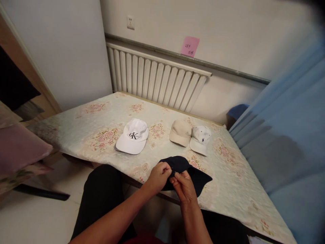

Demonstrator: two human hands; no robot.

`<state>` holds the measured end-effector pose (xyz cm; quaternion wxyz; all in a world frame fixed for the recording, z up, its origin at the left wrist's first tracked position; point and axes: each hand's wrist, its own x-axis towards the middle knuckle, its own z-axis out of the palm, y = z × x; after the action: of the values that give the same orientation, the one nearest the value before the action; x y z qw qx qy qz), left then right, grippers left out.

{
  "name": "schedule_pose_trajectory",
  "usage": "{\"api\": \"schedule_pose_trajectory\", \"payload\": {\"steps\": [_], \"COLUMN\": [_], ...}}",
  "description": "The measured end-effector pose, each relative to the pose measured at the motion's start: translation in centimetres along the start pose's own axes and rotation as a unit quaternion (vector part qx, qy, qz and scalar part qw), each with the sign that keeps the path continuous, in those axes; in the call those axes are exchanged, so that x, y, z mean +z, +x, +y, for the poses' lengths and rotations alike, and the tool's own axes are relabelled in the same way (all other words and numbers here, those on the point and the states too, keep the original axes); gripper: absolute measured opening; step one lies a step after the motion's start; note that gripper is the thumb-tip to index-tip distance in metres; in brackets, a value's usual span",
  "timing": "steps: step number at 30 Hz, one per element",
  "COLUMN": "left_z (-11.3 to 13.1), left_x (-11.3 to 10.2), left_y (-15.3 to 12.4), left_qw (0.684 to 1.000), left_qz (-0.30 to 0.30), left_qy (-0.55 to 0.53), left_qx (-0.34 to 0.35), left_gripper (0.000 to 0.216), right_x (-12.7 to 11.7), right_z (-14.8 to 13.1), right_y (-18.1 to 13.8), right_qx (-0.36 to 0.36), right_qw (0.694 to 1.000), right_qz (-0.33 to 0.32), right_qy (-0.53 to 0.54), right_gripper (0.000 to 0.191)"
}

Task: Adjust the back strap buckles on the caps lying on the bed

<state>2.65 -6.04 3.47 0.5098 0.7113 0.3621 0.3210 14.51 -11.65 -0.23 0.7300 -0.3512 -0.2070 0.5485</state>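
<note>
A dark navy cap (177, 162) is at the near edge of the table, its brim pointing right. My left hand (160, 174) is closed in a pinch on the cap's near side. Close beside it, my right hand (183, 184) also pinches the cap, thumb and fingers together near a small light spot. What exactly lies between the fingertips is too small to make out. Farther back sit a white cap with black letters (134, 135), a beige cap (180, 132) and a white cap with a small dark emblem (201, 139).
A flowered cloth (96, 123) covers the table. Behind it are a white radiator (157, 76) and a wall with a pink note (190, 46). A blue curtain (284, 142) hangs along the right. At the left stands a pink-covered seat (22, 149).
</note>
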Motion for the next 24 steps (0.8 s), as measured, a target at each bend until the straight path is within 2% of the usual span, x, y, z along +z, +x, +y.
{"api": "schedule_pose_trajectory", "payload": {"steps": [6,18,24], "left_z": [-0.2,-1.1,-1.2], "left_x": [-0.1,0.3,0.5], "left_y": [0.4,1.2,1.3], "left_qw": [0.996,0.991,0.989], "left_qz": [-0.024,-0.051,-0.061], "left_qy": [-0.059,-0.079,-0.083], "left_qx": [-0.061,-0.099,-0.110], "left_gripper": [0.015,0.013,0.016], "right_x": [-0.2,-0.7,-0.9], "right_z": [0.1,0.6,0.8], "right_y": [0.1,0.2,0.2], "right_qx": [-0.005,-0.018,-0.017], "right_qw": [1.000,1.000,0.999], "right_qz": [0.007,-0.011,-0.009], "right_qy": [0.002,-0.023,-0.038], "right_gripper": [0.035,0.024,0.028]}}
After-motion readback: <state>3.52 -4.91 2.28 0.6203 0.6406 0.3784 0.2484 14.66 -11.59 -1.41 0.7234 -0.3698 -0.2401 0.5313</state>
